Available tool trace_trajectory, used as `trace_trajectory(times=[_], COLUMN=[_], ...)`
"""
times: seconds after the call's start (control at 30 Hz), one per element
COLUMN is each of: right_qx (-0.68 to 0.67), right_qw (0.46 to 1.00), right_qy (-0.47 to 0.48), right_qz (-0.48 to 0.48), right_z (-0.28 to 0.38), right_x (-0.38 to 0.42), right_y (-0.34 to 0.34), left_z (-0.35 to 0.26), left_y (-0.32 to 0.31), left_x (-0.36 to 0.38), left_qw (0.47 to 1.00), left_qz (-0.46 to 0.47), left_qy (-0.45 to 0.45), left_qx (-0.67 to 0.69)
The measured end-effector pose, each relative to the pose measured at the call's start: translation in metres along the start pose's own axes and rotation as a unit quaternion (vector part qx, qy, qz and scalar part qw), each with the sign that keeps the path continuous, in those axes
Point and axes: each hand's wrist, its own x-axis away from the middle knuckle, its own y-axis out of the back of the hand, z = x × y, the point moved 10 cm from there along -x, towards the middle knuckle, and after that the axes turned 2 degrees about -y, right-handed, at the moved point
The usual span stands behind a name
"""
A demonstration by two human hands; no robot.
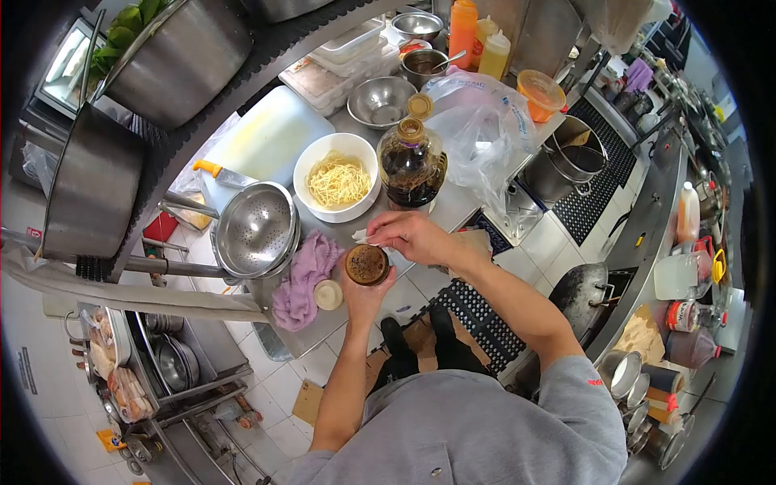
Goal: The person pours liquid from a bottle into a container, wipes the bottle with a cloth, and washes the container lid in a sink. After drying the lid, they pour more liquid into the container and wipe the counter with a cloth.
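My left hand (pixel 364 295) holds a small round jar (pixel 367 264) with dark brown contents, open at the top, over the front edge of the steel counter (pixel 323 331). My right hand (pixel 412 236) hovers just above the jar, pinching a small white piece (pixel 361 237) of paper or seal at its rim. A cream-coloured lid (pixel 328 295) lies on the counter beside the jar, against a purple cloth (pixel 303 279). Right behind my hands stand a white bowl of yellow noodles (pixel 338 179) and a large bottle of dark sauce (pixel 412 166).
A steel colander (pixel 257 230) sits left of the bowl, with a yellow-handled knife (pixel 222 174) on a white cutting board (pixel 271 129). Plastic bags (pixel 481 121), steel bowls (pixel 380 101) and squeeze bottles (pixel 463 32) crowd the back. A pot (pixel 566 166) and wok (pixel 584 295) are to the right.
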Motion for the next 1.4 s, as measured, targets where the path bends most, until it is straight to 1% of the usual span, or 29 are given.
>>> trace_trajectory(times=[0.07,0.1,0.17,0.23,0.27,0.33,0.5,0.57,0.63,0.8,0.87,0.97,1.03,1.13,1.2,1.27,1.4], right_qx=[0.007,0.007,0.022,0.013,0.005,0.015,0.032,0.063,0.061,0.074,0.100,0.120,0.135,0.157,0.162,0.175,0.197], right_qw=[0.999,0.999,0.997,0.996,0.995,0.993,0.989,0.984,0.984,0.980,0.976,0.973,0.971,0.967,0.966,0.963,0.957], right_qy=[0.019,0.020,0.006,-0.007,-0.021,-0.019,-0.019,-0.009,-0.017,-0.032,-0.034,-0.030,-0.027,-0.023,-0.022,0.004,0.017], right_qz=[-0.043,-0.044,-0.079,-0.089,-0.100,-0.112,-0.143,-0.164,-0.166,-0.179,-0.189,-0.196,-0.196,-0.197,-0.198,-0.203,-0.212], right_z=[0.006,0.008,0.008,0.007,0.004,0.003,0.006,0.013,0.014,0.016,0.021,0.026,0.029,0.032,0.034,0.042,0.045], right_x=[0.007,0.010,0.016,0.021,0.023,0.027,0.037,0.040,0.044,0.051,0.056,0.061,0.064,0.069,0.069,0.070,0.073], right_y=[0.003,0.001,0.002,0.000,0.000,-0.001,-0.002,0.001,0.000,-0.004,-0.004,-0.007,-0.009,-0.013,-0.014,-0.015,-0.020], left_z=[0.001,0.002,0.004,0.013,0.012,0.007,0.006,0.009,0.004,0.006,0.003,0.005,0.006,0.011,0.009,0.008,0.006], left_y=[-0.001,-0.001,-0.002,-0.003,-0.003,-0.002,-0.001,-0.001,-0.001,-0.001,0.000,-0.001,0.001,-0.001,-0.001,-0.002,-0.003], left_x=[0.001,0.001,0.001,0.004,0.004,0.004,0.005,0.006,0.006,0.007,0.007,0.009,0.010,0.011,0.011,0.011,0.013], left_qw=[1.000,1.000,1.000,1.000,1.000,0.999,0.999,0.999,0.999,0.999,0.999,1.000,0.999,0.999,0.999,0.999,0.999], left_qz=[-0.002,0.002,0.004,0.002,0.001,-0.016,-0.022,-0.022,-0.029,-0.029,-0.029,-0.025,-0.040,-0.038,-0.037,-0.034,-0.039], left_qy=[0.004,-0.004,-0.015,0.013,0.013,0.003,0.008,0.016,-0.020,-0.018,-0.022,-0.008,-0.017,-0.002,-0.011,-0.019,-0.019], left_qx=[0.005,-0.010,-0.026,0.024,0.023,0.041,0.030,0.031,0.001,0.011,0.013,0.016,-0.003,0.021,0.015,0.009,0.029])
